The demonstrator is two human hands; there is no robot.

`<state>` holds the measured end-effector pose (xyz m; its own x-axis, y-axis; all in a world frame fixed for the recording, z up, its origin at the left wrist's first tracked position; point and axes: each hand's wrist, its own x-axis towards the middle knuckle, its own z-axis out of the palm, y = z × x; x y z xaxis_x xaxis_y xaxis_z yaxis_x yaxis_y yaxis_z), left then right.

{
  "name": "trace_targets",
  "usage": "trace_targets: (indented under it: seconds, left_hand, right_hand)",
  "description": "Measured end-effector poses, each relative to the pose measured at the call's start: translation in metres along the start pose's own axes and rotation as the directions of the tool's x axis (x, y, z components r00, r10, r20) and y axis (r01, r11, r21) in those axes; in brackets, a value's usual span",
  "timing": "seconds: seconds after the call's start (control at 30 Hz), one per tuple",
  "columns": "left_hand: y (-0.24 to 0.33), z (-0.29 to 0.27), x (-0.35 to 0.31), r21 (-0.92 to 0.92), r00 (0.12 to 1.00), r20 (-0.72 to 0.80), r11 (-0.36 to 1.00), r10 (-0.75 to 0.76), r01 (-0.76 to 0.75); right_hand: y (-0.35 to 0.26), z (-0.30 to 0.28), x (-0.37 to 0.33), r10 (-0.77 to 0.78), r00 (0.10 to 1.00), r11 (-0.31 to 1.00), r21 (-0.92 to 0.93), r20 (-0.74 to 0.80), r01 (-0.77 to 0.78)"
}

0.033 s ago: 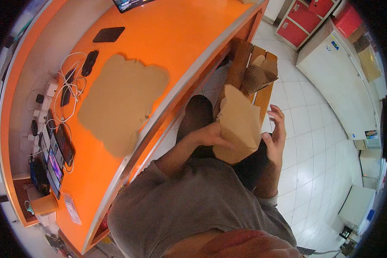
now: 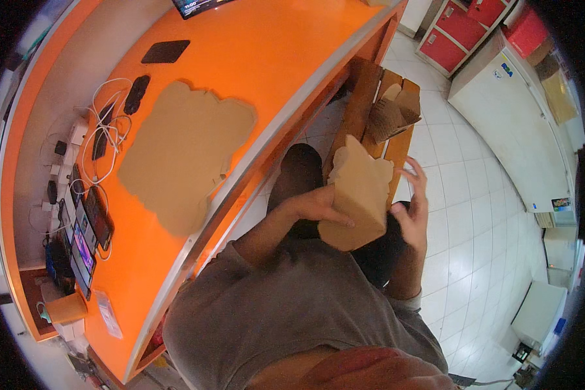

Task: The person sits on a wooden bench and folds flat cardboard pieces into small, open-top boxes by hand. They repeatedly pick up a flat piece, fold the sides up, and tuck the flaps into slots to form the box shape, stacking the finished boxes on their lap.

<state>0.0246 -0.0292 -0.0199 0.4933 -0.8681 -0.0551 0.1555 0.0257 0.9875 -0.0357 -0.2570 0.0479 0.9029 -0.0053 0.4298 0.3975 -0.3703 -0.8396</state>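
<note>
Cardboard box [image 2: 364, 198] has dipped slightly toward the grey shirt [image 2: 273, 292], near the wooden bench [image 2: 357, 97]. The left hand [image 2: 315, 204] grips its side, thumb across the face; the right hand [image 2: 415, 211] is loosely open, holding nothing — a touch closer now, so both flank it — though I can't tell whether fingertips touch.

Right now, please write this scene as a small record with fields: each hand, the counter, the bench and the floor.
Left hand: holds bent brown cardboard piece
Right hand: open, beside the piece's right edge; contact unclear
Orange counter: flat cardboard sheet, dark flat object
Wooden bench: bent corrugated cardboard
Floor: white tiles
</note>
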Motion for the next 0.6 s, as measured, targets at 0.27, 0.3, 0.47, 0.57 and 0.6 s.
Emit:
trace_targets:
  seconds: [0.27, 0.3, 0.47, 0.57, 0.6]
  left_hand:
    - [0.002, -0.008, -0.009, -0.062, 0.986, -0.010, 0.984, -0.169, 0.168]
    - [-0.007, -0.008, -0.011, -0.059, 0.987, -0.022, 0.986, -0.157, 0.156]
    - [0.007, -0.004, -0.024, -0.197, 0.977, -0.140, 0.972, -0.159, 0.130]
    - [0.015, -0.005, -0.028, -0.077, 0.990, -0.035, 0.988, -0.135, 0.132]
    - [0.016, -0.007, -0.029, -0.037, 0.990, -0.021, 0.990, -0.137, 0.136]
  right_hand:
    - [0.001, 0.039, -0.010, 0.163, 0.939, 0.983, 0.028, 0.303, -0.180]
    - [0.001, 0.040, -0.015, 0.180, 0.935, 0.983, -0.030, 0.306, -0.180]
    - [-0.006, 0.053, -0.018, -0.012, 0.971, 0.968, -0.239, 0.241, 0.072]
    - [-0.013, 0.039, -0.010, -0.002, 0.959, 0.962, -0.262, 0.283, 0.079]
    - [-0.012, 0.038, -0.011, 0.002, 0.948, 0.963, -0.257, 0.318, 0.084]
